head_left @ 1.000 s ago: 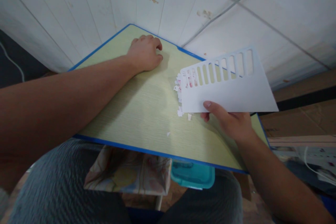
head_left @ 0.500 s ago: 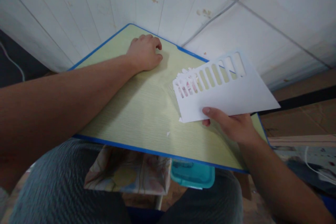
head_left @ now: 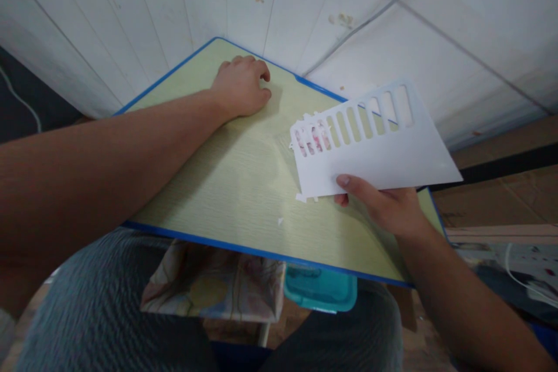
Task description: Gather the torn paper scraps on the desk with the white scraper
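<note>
My right hand (head_left: pixel 383 200) grips the lower edge of a white sheet of paper (head_left: pixel 375 163), thumb on top and the other fingers mostly hidden beneath. A row of long, rounded slots runs along the sheet's upper part. The sheet is held at a slant above the table (head_left: pixel 226 180). Through its leftmost slots something pinkish shows, too little of it to name. Small white paper scraps (head_left: pixel 310 118) stick out past the sheet's left end. My left hand (head_left: pixel 244 84) rests on the tabletop near the far corner, fingers loosely curved, thumb apart, holding nothing.
Blue edging (head_left: pixel 209 241) borders the pale yellow-green table, which stands against white walls (head_left: pixel 209 0). Below the near edge are a patterned cloth item (head_left: pixel 213 288) and a teal plastic container (head_left: pixel 322 290). A cardboard box (head_left: pixel 501 200) stands at the right.
The sheet has shifted and tilted slightly, so the pinkish thing shows more clearly through the left slots. My left hand stays in place.
</note>
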{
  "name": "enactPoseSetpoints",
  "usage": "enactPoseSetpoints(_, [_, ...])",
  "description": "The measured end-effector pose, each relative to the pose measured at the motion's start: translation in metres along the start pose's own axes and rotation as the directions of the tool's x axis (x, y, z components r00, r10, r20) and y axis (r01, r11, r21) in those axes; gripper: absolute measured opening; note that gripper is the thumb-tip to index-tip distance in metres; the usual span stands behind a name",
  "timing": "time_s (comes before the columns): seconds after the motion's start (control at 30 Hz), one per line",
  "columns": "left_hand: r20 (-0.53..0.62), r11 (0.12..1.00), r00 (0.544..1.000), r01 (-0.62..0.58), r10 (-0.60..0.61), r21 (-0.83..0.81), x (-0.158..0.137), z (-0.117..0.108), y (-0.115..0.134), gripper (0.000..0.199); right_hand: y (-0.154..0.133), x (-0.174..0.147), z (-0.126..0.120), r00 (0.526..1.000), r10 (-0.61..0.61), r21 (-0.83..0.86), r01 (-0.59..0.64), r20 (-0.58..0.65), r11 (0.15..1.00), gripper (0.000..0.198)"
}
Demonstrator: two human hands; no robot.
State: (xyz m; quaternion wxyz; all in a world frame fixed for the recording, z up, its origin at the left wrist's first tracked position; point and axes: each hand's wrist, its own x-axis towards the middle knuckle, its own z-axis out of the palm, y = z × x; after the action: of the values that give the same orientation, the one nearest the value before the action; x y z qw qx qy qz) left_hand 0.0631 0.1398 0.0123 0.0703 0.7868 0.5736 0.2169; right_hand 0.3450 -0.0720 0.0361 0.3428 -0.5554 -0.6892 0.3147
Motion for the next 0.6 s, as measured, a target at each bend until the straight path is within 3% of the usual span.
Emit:
enactPoseSetpoints(0.2, [-0.009,0.999,1.000,-0.013,0.013,0.052,0.000,0.000,0.001,0.046,-0.008,-0.007,0.003,0.998,-0.015,0.003,0.015,0.064,1.000,0.049])
enactPoseSetpoints(0.6, [-0.002,1.000,1.000,0.007,-0.007,-0.013,0.002,0.002,-0.002,0.048,-0.011,-0.012,-0.006,0.976,-0.004,0.036,-0.004,0.218,0.999,0.040])
